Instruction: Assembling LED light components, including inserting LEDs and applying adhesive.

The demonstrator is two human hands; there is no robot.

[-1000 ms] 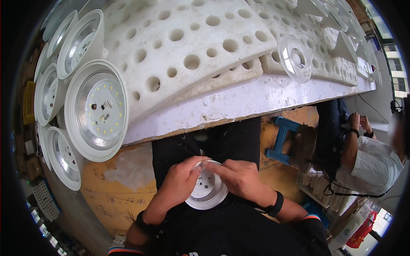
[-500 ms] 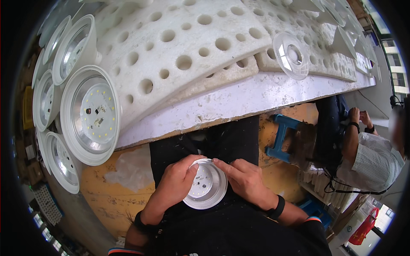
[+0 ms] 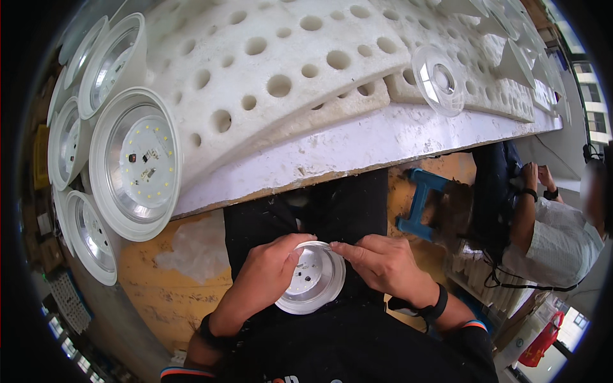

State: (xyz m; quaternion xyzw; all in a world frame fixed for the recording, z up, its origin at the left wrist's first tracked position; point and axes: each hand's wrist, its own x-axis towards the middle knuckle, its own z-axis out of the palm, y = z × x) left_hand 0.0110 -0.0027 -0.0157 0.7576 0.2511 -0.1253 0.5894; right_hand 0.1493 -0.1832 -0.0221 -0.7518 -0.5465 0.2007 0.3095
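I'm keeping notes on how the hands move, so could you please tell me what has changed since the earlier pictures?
The right hand has moved rightward along the far rim of the lamp cup, its fingers now at the right of that edge. The left hand still holds the cup's left side; the clear disc stays by the foam board's edge.

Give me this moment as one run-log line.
left hand: gripping lamp; right hand: fingertips at lamp's rim; lamp: open side up; clear disc: at edge of foam board
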